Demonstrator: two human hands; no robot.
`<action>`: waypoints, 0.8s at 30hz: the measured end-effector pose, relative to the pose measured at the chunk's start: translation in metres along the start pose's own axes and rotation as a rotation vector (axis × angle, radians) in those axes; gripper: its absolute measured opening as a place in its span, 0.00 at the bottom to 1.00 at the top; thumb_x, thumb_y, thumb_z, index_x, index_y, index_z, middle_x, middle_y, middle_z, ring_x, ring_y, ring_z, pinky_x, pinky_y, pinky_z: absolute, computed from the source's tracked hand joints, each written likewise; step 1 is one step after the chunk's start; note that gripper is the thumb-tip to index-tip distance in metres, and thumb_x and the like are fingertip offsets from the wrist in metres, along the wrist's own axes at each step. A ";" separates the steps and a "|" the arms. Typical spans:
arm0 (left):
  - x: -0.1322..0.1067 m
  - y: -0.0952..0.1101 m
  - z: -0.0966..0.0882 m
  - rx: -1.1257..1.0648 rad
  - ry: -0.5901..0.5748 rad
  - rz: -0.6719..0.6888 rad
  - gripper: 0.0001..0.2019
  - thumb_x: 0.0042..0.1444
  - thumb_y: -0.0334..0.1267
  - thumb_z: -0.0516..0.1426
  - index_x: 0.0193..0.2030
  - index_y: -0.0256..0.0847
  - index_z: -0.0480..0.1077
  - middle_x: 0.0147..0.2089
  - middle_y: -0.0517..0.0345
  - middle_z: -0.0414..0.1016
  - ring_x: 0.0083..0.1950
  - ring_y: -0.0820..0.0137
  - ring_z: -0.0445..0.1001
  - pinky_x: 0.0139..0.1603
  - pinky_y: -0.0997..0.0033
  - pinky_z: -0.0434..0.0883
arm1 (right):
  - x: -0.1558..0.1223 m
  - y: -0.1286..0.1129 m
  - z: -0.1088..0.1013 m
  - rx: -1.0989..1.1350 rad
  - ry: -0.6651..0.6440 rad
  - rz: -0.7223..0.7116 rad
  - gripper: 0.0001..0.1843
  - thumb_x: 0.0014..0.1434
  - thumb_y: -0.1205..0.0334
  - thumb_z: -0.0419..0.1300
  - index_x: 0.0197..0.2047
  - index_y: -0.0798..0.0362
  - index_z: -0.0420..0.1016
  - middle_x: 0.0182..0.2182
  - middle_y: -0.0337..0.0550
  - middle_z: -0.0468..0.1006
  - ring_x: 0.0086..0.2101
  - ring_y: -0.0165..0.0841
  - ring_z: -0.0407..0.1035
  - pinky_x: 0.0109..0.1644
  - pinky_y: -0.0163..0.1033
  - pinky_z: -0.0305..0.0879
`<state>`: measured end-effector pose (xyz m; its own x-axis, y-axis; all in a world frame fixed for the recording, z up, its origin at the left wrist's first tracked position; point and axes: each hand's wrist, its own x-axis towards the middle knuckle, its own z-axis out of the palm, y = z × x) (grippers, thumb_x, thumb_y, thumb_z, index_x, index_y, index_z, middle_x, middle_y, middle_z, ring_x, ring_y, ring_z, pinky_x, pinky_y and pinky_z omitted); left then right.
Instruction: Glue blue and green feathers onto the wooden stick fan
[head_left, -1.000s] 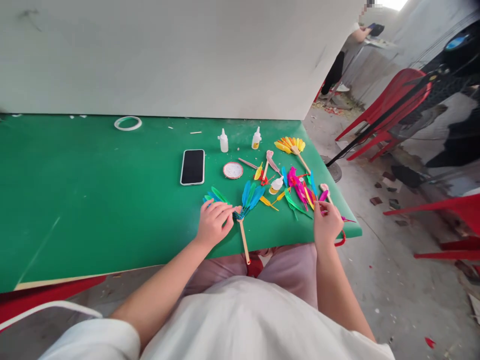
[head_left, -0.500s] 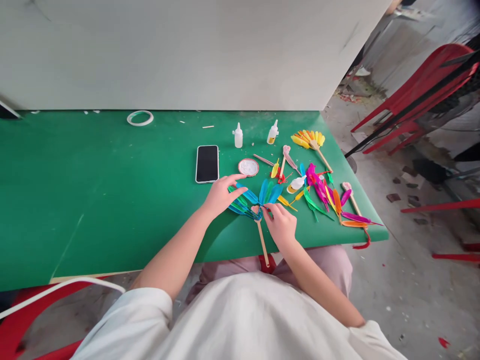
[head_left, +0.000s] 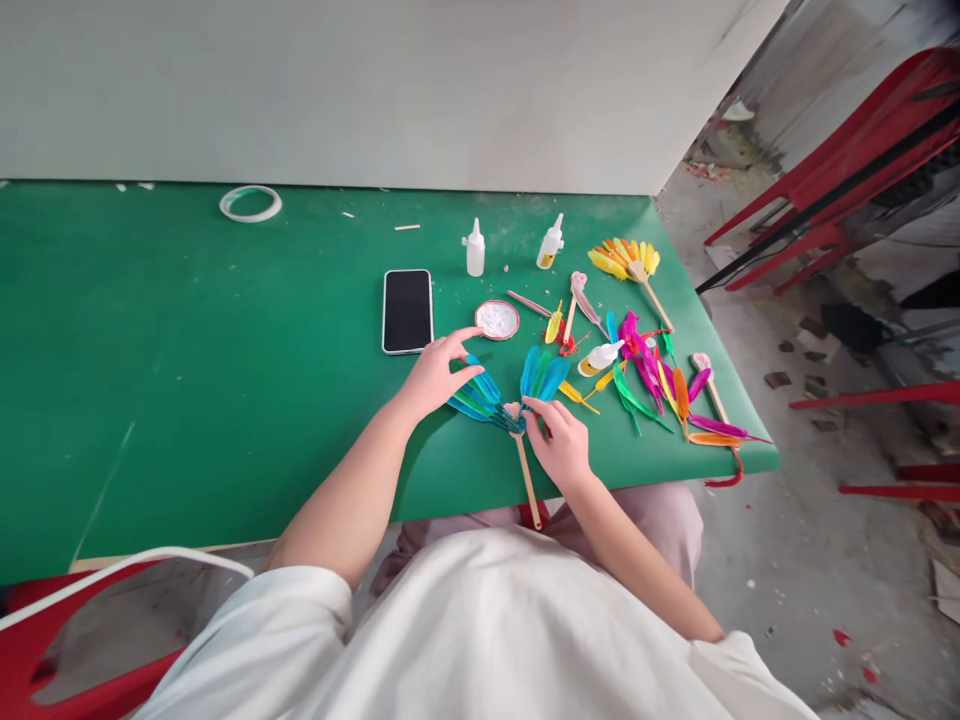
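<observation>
Hands (head_left: 435,380) at feather fan (head_left: 515,420), green tabletop (head_left: 225,400), pale wall (head_left: 375,90), littered floor (head_left: 772,540)

This looks like a craft workshop; squeeze bottles (head_left: 475,254) and dyed feathers (head_left: 534,374) share the green worktable (head_left: 247,380); scraps (head_left: 841,637) litter the concrete floor (head_left: 787,540).

The table (head_left: 225,420) is covered in smooth, faintly shiny, vinyl-like green sheeting. The fan handle (head_left: 528,482) is made of pale, matt wood, and the blue and green feathers (head_left: 532,373) are softly textured. The phone (head_left: 407,312) is faced with glossy black glass. The bottles (head_left: 475,256) are moulded in smooth white plastic, the chair (head_left: 911,105) in red plastic. The shirt (head_left: 465,620) is sewn from matt white cloth.
</observation>
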<state>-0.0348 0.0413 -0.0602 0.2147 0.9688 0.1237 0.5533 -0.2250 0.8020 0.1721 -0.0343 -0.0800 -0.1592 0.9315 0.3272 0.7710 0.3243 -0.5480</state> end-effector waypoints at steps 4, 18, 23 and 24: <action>0.001 -0.004 0.000 0.007 0.005 -0.010 0.26 0.50 0.35 0.58 0.57 0.47 0.59 0.34 0.59 0.68 0.41 0.69 0.69 0.49 0.62 0.65 | -0.001 0.001 -0.002 -0.008 -0.025 0.010 0.15 0.61 0.62 0.47 0.45 0.51 0.73 0.31 0.41 0.75 0.27 0.25 0.68 0.31 0.30 0.62; 0.003 -0.006 0.003 0.087 -0.032 0.012 0.26 0.50 0.36 0.58 0.57 0.48 0.59 0.34 0.60 0.69 0.40 0.69 0.69 0.47 0.64 0.65 | -0.002 0.005 0.005 -0.133 -0.097 -0.240 0.16 0.56 0.69 0.51 0.46 0.48 0.73 0.36 0.43 0.72 0.33 0.31 0.63 0.36 0.35 0.64; 0.003 -0.006 -0.002 0.060 0.094 -0.058 0.22 0.56 0.37 0.52 0.58 0.45 0.58 0.36 0.59 0.74 0.40 0.70 0.71 0.46 0.66 0.66 | -0.002 0.004 0.005 -0.156 -0.110 -0.251 0.16 0.56 0.69 0.51 0.46 0.48 0.73 0.36 0.42 0.72 0.34 0.31 0.63 0.35 0.34 0.63; 0.003 -0.006 -0.003 0.055 0.141 -0.076 0.21 0.57 0.37 0.50 0.58 0.44 0.58 0.36 0.58 0.75 0.39 0.70 0.71 0.45 0.67 0.66 | -0.002 0.004 0.005 -0.160 -0.111 -0.248 0.16 0.57 0.69 0.51 0.46 0.48 0.73 0.36 0.42 0.72 0.34 0.31 0.63 0.34 0.34 0.63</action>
<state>-0.0403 0.0458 -0.0630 0.0574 0.9874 0.1474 0.6075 -0.1517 0.7797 0.1724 -0.0343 -0.0861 -0.4137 0.8426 0.3448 0.7865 0.5215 -0.3309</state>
